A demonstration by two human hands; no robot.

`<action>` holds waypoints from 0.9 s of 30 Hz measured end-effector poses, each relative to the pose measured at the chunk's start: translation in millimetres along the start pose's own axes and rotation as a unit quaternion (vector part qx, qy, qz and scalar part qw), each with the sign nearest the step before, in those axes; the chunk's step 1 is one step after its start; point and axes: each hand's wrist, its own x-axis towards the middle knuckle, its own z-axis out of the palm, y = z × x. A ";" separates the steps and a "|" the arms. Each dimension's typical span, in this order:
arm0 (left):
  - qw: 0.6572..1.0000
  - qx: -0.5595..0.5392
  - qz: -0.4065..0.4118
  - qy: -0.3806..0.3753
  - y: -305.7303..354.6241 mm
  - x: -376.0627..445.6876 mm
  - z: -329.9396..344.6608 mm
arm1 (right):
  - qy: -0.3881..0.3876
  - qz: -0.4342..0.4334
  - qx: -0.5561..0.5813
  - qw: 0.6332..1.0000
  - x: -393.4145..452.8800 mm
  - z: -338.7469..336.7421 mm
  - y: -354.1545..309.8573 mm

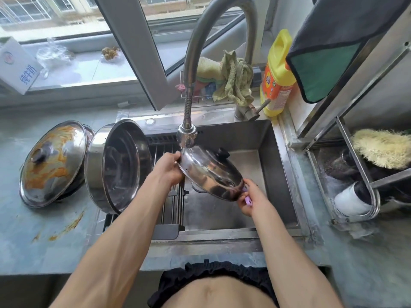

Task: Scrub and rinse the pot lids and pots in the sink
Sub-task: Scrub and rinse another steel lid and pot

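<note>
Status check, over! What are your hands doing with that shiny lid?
Left hand grips lid rim under faucet. Right hand holds purple scrubber at lower rim. Nothing blocking.

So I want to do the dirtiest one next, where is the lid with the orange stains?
In the head view the orange-stained lid sits tilted on the counter, left of the sink, beside the steel pot.

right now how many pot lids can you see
2: a clean lid held by both hands over the sink, and a stained lid on the counter left. Others may be hidden.
</note>
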 end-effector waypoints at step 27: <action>0.983 -0.179 0.002 -0.051 -40.5 -5.1 5.1 | -0.038 -0.052 0.126 0.990 -22.6 9.9 -8.9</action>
